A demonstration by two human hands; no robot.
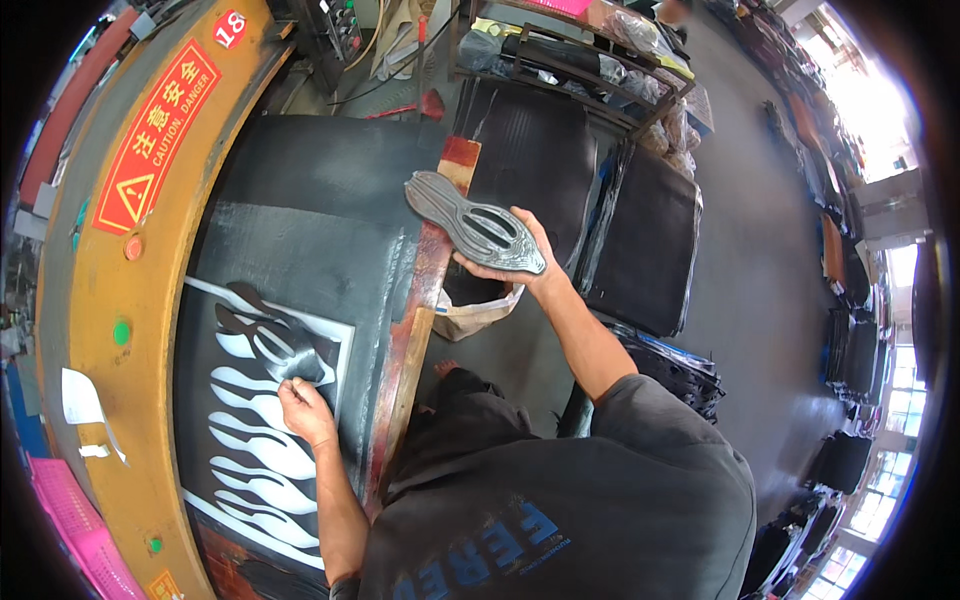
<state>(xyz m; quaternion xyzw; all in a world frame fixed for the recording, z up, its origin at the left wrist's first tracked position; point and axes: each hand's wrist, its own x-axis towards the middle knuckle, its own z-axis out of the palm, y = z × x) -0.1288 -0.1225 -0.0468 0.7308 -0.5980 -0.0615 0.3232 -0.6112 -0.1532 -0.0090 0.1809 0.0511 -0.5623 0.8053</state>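
Observation:
My right hand [530, 250] is raised over the near edge of the work table, gripping a grey sole-shaped cutting die [470, 225] with a long slot in its wider half. On the table lies a white board [345, 365] with a row of white sole-like shapes [265, 455] divided by dark material. Over the board's far end, my left hand [305, 410] pinches the edge of a thin dark sole-shaped piece [285, 345]. Its fingertips are closed together. Some dark strips lie bunched beside that piece, and I cannot tell whether they are joined to it.
A yellow machine beam [150, 290] with green buttons runs along the left. Stacks of black sheets [530, 160] stand beyond the table, near a rack [590, 70] with plastic bags. An open pale sack [475, 315] sits below my right hand. Pink baskets [80, 520] are at lower left.

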